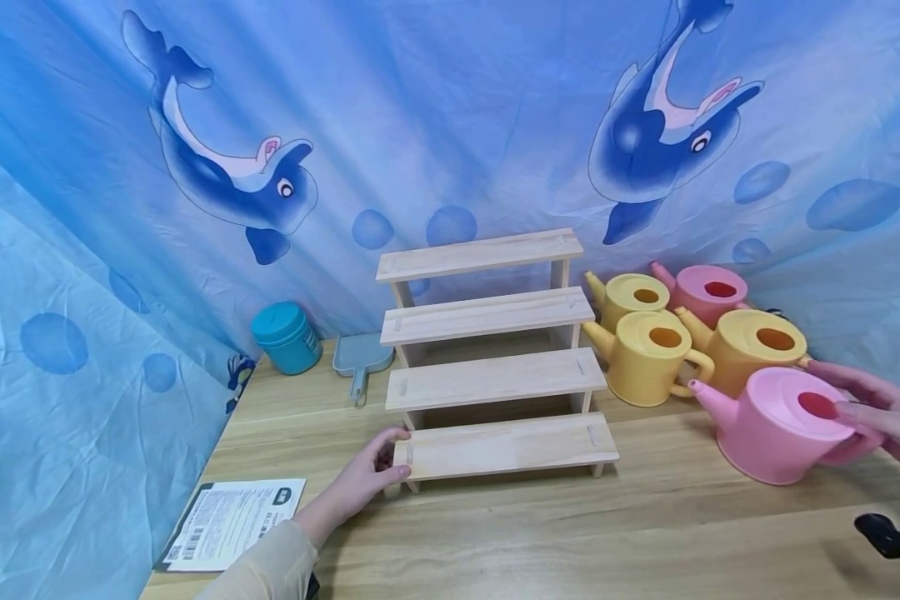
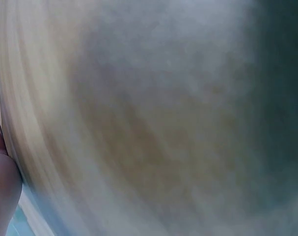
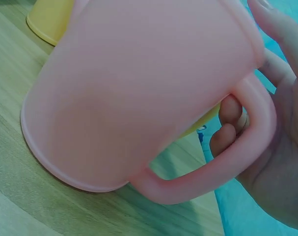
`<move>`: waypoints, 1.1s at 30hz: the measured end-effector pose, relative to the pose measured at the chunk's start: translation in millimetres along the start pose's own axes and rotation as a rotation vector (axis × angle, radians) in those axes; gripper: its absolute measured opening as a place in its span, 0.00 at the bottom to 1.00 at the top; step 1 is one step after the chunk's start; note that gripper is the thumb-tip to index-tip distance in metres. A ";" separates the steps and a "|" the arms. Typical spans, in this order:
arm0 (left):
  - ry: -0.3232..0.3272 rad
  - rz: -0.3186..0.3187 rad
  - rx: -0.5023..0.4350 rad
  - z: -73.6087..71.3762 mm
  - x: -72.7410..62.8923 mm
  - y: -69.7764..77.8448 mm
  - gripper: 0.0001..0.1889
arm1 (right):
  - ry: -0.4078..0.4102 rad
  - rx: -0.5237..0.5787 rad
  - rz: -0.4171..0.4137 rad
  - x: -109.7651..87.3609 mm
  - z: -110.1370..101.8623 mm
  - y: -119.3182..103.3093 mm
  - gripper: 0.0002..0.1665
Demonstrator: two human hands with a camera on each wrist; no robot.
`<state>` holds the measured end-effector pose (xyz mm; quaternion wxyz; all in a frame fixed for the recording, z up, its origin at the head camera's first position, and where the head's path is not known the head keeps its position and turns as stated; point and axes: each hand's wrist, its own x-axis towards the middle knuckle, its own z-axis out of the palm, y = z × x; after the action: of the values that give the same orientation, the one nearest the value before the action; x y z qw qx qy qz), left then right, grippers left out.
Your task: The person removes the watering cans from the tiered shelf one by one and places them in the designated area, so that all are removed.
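A wooden shelf stand [image 1: 504, 446] with stepped tiers stands in the middle of the table in the head view. My left hand [image 1: 363, 477] grips the left end of its lowest tier, thumb at the front corner and fingertips at the back. The left wrist view is mostly blurred table, with part of that hand [image 2: 2, 187] at its edge. On the right, my right hand [image 1: 888, 412] holds a pink watering can [image 1: 776, 433] by its handle. In the right wrist view, fingers [image 3: 230, 110] curl through the handle loop [image 3: 259, 113].
Yellow watering cans [image 1: 637, 379] and another pink watering can [image 1: 701, 287] crowd the right of the stand. At the back left are a teal tub [image 1: 288, 342] and a grey dustpan [image 1: 362, 357]. A printed sheet [image 1: 232, 525] lies front left. A dolphin-print curtain [image 1: 450, 125] hangs behind.
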<state>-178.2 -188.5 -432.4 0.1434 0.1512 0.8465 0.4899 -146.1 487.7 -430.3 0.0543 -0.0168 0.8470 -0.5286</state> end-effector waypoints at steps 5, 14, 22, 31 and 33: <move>-0.038 0.027 0.008 0.3 8.2 -16.7 0.25 | 0.063 -0.010 -0.094 -3.7 -9.6 5.7 0.32; 0.088 0.155 0.085 -27.5 4.9 -17.3 0.22 | 0.100 -0.186 -0.081 11.6 -4.3 -23.3 0.34; 0.217 0.108 0.185 -68.3 27.7 1.3 0.21 | 0.086 -0.269 -0.060 23.2 -7.6 -41.9 0.40; 0.250 0.042 0.303 -103.6 47.5 39.0 0.28 | 0.059 -0.348 -0.025 40.5 1.0 -65.5 0.40; 0.254 0.030 0.334 -107.9 52.1 46.9 0.31 | 0.056 -0.345 -0.040 45.9 5.7 -73.2 0.40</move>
<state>-262.5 -230.4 -344.7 0.0012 0.1226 0.9249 0.3600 -193.2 446.4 -370.5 0.0166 -0.0281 0.9258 -0.3765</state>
